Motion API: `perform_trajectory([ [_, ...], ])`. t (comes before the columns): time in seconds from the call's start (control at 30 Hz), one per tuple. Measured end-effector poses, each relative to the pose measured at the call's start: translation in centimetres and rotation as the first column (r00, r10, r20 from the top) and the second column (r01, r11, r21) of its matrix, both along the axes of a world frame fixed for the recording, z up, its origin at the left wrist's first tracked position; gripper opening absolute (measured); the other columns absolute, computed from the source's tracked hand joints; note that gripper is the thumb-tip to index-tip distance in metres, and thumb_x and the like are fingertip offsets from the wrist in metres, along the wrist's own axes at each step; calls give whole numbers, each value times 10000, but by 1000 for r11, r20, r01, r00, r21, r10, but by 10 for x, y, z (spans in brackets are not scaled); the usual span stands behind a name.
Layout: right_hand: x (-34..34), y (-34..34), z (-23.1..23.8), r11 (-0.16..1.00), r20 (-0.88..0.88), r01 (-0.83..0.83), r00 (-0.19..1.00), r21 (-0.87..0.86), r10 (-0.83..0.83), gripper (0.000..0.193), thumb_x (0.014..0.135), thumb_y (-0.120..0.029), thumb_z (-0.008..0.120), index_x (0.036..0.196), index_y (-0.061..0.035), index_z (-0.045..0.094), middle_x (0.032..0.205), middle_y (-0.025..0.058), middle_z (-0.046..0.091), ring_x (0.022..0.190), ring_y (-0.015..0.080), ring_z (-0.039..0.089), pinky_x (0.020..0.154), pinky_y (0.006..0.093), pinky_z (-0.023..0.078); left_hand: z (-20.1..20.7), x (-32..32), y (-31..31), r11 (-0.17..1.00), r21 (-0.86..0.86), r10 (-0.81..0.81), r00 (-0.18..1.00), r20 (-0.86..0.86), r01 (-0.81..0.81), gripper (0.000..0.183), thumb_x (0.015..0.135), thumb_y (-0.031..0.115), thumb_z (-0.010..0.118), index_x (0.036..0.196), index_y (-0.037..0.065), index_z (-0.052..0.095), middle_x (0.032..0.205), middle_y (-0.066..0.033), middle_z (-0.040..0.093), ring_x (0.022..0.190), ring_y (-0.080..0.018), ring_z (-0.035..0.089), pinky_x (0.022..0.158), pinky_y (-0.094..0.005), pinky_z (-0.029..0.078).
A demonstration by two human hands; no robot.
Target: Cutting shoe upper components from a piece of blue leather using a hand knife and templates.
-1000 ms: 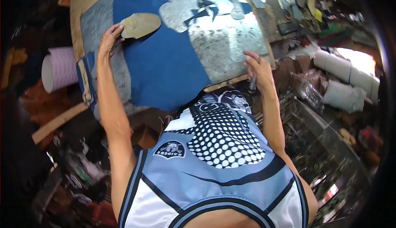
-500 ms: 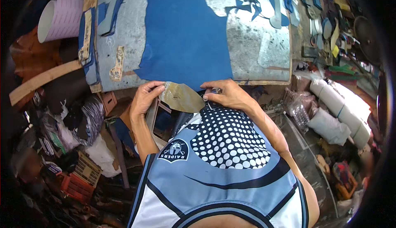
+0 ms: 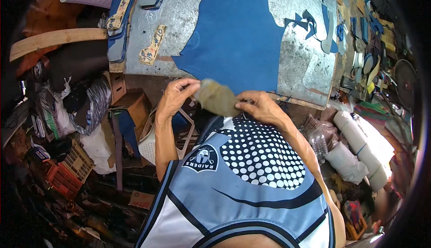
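The room (image 3: 125,183) is cluttered; blue sheeting (image 3: 238,37) is spread across the grey desk (image 3: 175,28). A blurred olive piece (image 3: 217,97) is pinched by the left hand (image 3: 173,96); the right hand's (image 3: 265,109) grip cannot be determined.

The person wears a sleeveless grey-blue shirt (image 3: 224,207) with a shiny look. A black-and-white shield badge (image 3: 201,159) sits at left, and a black patch of white dots (image 3: 269,158) fills the far part. A thin black stripe (image 3: 256,199) curves nearer. White side panels (image 3: 182,214) are set off by black lines. The left hand (image 3: 173,97) and right hand (image 3: 260,106) are bare.
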State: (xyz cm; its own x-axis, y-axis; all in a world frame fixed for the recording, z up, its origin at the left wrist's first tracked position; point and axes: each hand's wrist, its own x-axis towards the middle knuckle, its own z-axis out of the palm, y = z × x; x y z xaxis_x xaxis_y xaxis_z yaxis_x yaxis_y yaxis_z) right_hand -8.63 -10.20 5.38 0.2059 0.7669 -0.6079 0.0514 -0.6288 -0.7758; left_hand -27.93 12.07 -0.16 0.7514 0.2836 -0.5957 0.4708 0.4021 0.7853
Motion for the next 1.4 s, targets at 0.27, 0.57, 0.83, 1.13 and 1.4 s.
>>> perform_trajectory([
  [0.27, 60, -38, -25, 552, -40, 834, 551, -3, -833, 226, 926, -194, 675, 1083, -39, 626, 673, 0, 568, 527, 72, 501, 453, 225, 417, -18, -12, -28, 994, 106, 27, 964, -265, 2, 414, 970, 330, 625, 1183, -25, 642, 1045, -98, 692, 965, -175, 644, 880, -316, 502],
  [0.57, 79, -32, -32, 462, -196, 884, 443, -66, -875, 201, 921, -206, 681, 1025, -81, 561, 587, 7, 530, 455, 91, 481, 420, 234, 418, -10, 6, -36, 990, -126, 57, 996, -73, -66, 274, 985, 308, 601, 1023, 38, 624, 784, -69, 685, 736, -144, 673, 744, -267, 511],
  [0.83, 93, -23, -39, 523, -285, 848, 482, -84, -828, 178, 922, -199, 670, 1005, -85, 562, 617, -12, 520, 458, 85, 471, 416, 236, 410, -7, 19, -37, 985, -155, 52, 988, -146, -75, 355, 959, 371, 639, 941, 19, 594, 741, -78, 654, 605, -136, 661, 591, -231, 502],
  [1.13, 101, -17, -48, 635, -39, 772, 634, -29, -773, 198, 903, -167, 677, 1008, -22, 594, 624, 17, 567, 459, 107, 512, 427, 245, 401, 0, 31, -41, 996, 76, 53, 975, -214, -38, 270, 952, 242, 648, 828, 4, 615, 681, -39, 604, 518, -132, 613, 526, -237, 447],
  [1.4, 147, 10, -53, 681, 88, 730, 676, 50, -731, 154, 918, -153, 623, 934, 0, 626, 601, 83, 614, 448, 117, 499, 433, 247, 383, 5, 72, -43, 979, 184, 120, 976, -183, -86, 303, 955, 265, 643, 807, 4, 600, 661, -52, 599, 508, -123, 609, 508, -244, 433],
])
